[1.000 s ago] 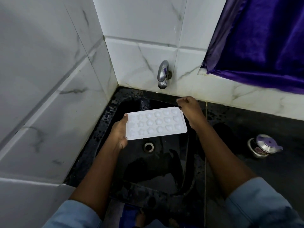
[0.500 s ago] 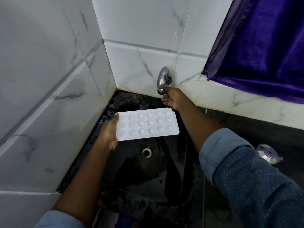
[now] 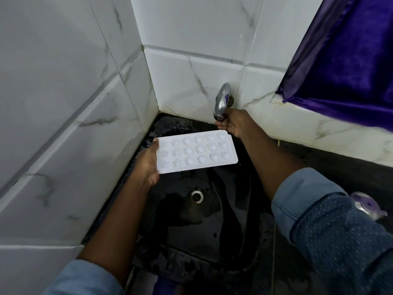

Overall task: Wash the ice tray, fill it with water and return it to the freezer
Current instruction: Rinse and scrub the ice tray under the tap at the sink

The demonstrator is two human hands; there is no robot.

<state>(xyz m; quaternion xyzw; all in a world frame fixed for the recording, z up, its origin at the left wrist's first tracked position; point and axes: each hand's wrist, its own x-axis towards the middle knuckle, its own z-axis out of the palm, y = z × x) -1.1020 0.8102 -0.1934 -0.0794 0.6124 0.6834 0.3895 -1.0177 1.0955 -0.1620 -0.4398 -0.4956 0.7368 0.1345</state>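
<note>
Holding hand: the left hand [image 3: 147, 161] is clamped on the short left edge of a white, rectangular plastic ice tray [image 3: 196, 151]; one fingertip is seen at the tray's far left corner.
Ice tray: it is held roughly level in the air above the black stone sink [image 3: 182, 235], lower than the tap and slightly left of it; three rows of small star and rounded moulds are seen on its upper face.
Reaching hand: the right hand [image 3: 235, 122] is stretched out to the lower end of the silver metal tap [image 3: 222, 101], with fingers laid under the spout and the thumb beside it; whether the tap is gripped or only touched cannot be told.
Hands: they are kept apart, one at each end of the tray, and the right one is not in contact with it.
Sink: a round metal drain [image 3: 197, 196] is set in its dark, wet floor.
Surroundings: white marbled wall tiles [image 3: 63, 103] are seen to the left and behind; a purple satin cloth [image 3: 344, 60] is hung at the upper right.
Table: on the black table [image 3: 340, 167] to the right, a small steel pot with a purple lid [image 3: 365, 206] is partly hidden by a blue sleeve [image 3: 340, 241].
</note>
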